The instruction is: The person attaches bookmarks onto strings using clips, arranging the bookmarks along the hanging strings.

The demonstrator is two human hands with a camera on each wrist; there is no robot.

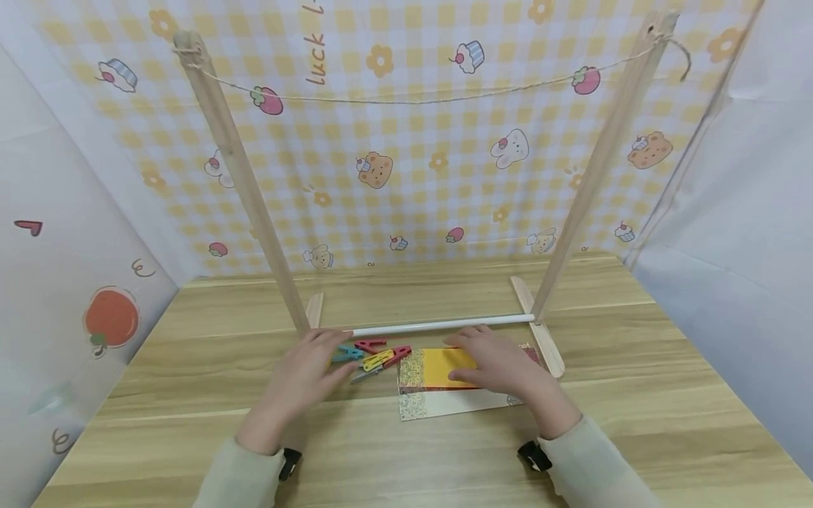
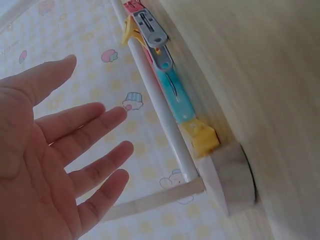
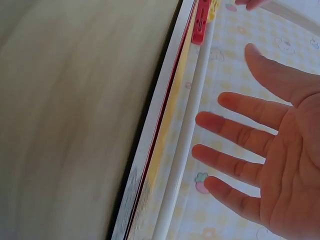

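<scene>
From the head view, I'm looking at a wooden stand on the counter (image 1: 381, 458), with a string (image 1: 419, 103) sagging between its two posts and a white rod (image 1: 438, 327) running along the bottom. Left hand (image 1: 303, 372) is at the near side of the rod, fingers loose and spread, nothing in it. The little heap of clothespins (image 1: 379, 360) sits at its 3 o'clock, just past the thumb, so that's the hand closest to them. Right hand (image 1: 497, 363) is loose too, over the orange card (image 1: 438, 368), which sticks out toward 9 o'clock from it. Long axis of that card goes roughly 9 to 3, same as the rod, and a white card (image 1: 444, 407) peeks out on its 6 o'clock side. Honestly that's the key bit: pins between the hands, cards under the right one.

Left wrist view: palm showing, fingers apart, definitely not gripping. Pins are off toward 2 o'clock, strung out beside the rod, with a gap to the fingertips.

Right wrist view: fingers fanned wide, also holding nothing. The cards show edge-on at 9 o'clock, clear of the fingertips; one red pin (image 3: 201, 22) is up around 11.
</scene>
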